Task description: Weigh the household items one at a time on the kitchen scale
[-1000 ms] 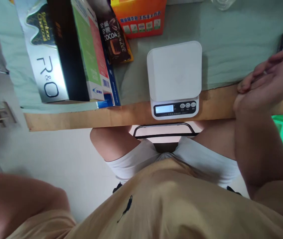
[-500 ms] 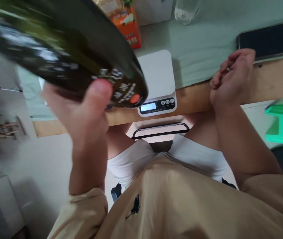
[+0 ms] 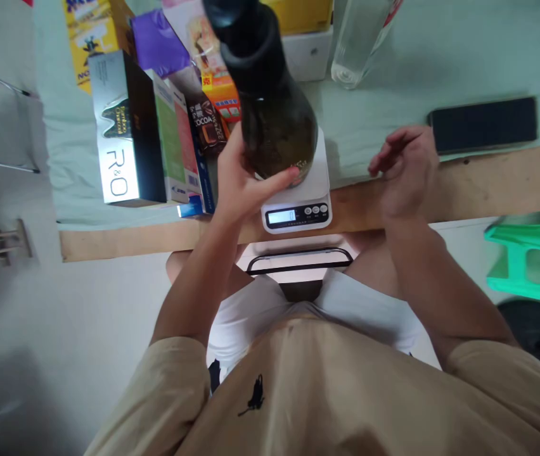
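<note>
My left hand [image 3: 246, 183] is wrapped around the lower part of a dark green bottle [image 3: 279, 120] with a black cap, its thumb across the small print near the base. The bottle is over the white plate of a digital kitchen scale [image 3: 323, 183], neck leaning away and to the left. Whether its base touches the plate I cannot tell; the lit display appears to read 0. My right hand [image 3: 407, 164] hovers by the wooden table edge, fingers loosely bent and apart, holding nothing. Just beyond it lies a black smartphone [image 3: 483, 125].
Boxes and packets crowd the left: a silver-and-black R&O box [image 3: 118, 126], a yellow box [image 3: 94, 38], a purple packet [image 3: 160, 41] and a cocoa packet [image 3: 208, 123]. A clear bottle [image 3: 360, 44] stands at the back. A green stool [image 3: 527, 253] is at right.
My left hand has swung the bottle from near the camera at upper left down and right over the scale, from tilted to more upright. My right hand has loosened its fingers.
</note>
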{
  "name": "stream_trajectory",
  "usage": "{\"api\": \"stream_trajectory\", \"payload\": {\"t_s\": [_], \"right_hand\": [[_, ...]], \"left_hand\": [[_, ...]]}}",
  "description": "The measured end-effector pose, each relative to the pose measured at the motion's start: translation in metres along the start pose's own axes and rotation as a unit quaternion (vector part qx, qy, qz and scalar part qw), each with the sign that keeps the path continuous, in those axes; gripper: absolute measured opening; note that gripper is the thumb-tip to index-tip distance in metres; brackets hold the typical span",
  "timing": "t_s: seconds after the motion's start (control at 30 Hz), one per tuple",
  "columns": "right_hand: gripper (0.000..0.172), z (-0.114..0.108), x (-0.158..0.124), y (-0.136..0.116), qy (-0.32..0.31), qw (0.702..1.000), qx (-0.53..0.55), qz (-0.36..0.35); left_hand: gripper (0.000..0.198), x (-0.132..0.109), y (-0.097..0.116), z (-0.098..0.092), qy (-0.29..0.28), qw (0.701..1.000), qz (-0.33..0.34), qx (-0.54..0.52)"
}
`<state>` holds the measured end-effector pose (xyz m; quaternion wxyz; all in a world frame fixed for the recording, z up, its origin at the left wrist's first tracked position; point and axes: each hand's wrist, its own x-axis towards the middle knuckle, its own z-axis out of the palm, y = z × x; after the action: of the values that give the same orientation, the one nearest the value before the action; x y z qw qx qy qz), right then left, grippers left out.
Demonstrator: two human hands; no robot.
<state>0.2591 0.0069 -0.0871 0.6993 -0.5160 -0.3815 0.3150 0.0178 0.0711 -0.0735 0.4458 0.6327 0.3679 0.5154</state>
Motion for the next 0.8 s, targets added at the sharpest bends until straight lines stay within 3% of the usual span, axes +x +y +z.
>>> {"api": "stream_trajectory", "payload": {"t_s": [0.13, 0.3, 0.4, 0.53, 0.63, 0.8], "right_hand": [[0.052, 0.038, 0.002, -0.013, -0.12, 0.992, 0.017, -0.02], [0.049, 0.066, 0.001, 0.002, -0.213, 0.973, 0.002, -0.089], [0.044, 0.058, -0.004, 0.018, -0.222, 0.966, 0.022, -0.126], [0.048, 0.036, -0.003, 0.028, -0.228, 0.964, 0.002, -0.14], [0.055, 0.03, -0.002, 0.031, -0.245, 0.959, -0.029, -0.137], [0.057, 0.037, -0.002, 0.035, -0.232, 0.959, -0.039, -0.157]], "left_hand": [[0.079, 0.006, -0.01, -0.002, -0.045, 0.998, -0.019, -0.026], [0.092, 0.002, -0.02, -0.003, -0.08, 0.993, -0.007, -0.09], [0.085, -0.014, -0.023, -0.01, -0.094, 0.987, 0.025, -0.131], [0.073, -0.035, -0.028, -0.023, -0.077, 0.991, 0.01, -0.108], [0.068, -0.036, -0.025, -0.025, -0.064, 0.996, -0.008, -0.063], [0.061, -0.029, -0.015, -0.02, -0.049, 0.998, -0.026, -0.025]]}}
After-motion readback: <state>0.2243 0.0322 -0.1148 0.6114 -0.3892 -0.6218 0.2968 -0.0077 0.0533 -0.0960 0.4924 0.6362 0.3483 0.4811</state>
